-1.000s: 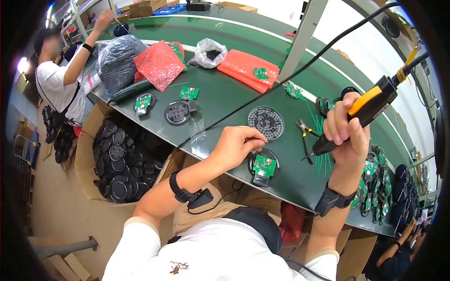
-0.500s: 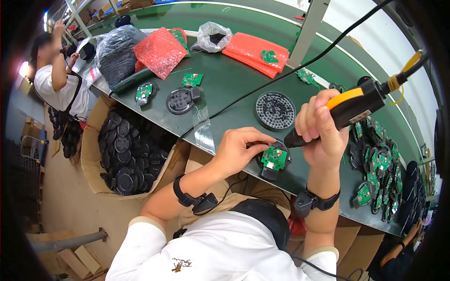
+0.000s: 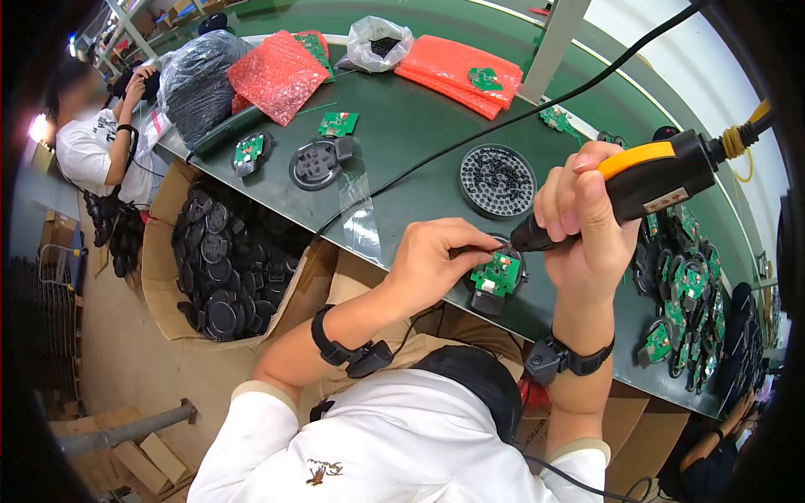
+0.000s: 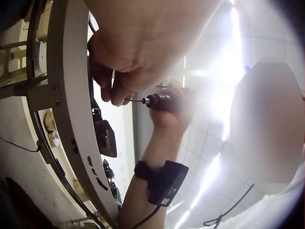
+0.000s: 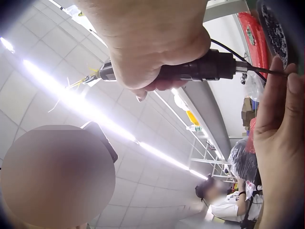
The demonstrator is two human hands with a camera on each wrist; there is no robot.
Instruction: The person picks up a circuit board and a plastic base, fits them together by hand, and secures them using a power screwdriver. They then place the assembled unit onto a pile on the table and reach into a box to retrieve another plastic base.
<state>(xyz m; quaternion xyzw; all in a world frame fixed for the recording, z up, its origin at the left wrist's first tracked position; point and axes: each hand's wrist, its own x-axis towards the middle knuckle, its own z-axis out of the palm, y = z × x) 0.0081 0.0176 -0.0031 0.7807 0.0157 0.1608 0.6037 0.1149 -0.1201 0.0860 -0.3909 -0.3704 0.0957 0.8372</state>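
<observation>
My right hand [image 3: 587,226] grips a black and yellow electric screwdriver [image 3: 646,180] by its body, tilted with its nose toward the left hand. In the right wrist view its thin bit [image 5: 262,70] reaches between the thumb and finger of my left hand [image 5: 281,129]. The left hand [image 3: 432,260] pinches at the bit's tip; any small piece there is hidden by the fingers. Just below lies a green circuit board [image 3: 496,275] on a round black housing [image 3: 488,302]. Behind it is a round dish [image 3: 498,180] full of small dark pieces.
Left stands a cardboard box [image 3: 159,293] of black housings. A heap of housings with boards [image 3: 683,293] lies right. A black cable [image 3: 436,155] crosses the bench. Farther back are red bubble wrap [image 3: 281,75] and a bag of black pieces [image 3: 379,44]. Another person [image 3: 101,134] is at left.
The right hand has brought the screwdriver down and left, its nose now meeting the left fingertips over the board. The left hand stays pinched, having shifted slightly.
</observation>
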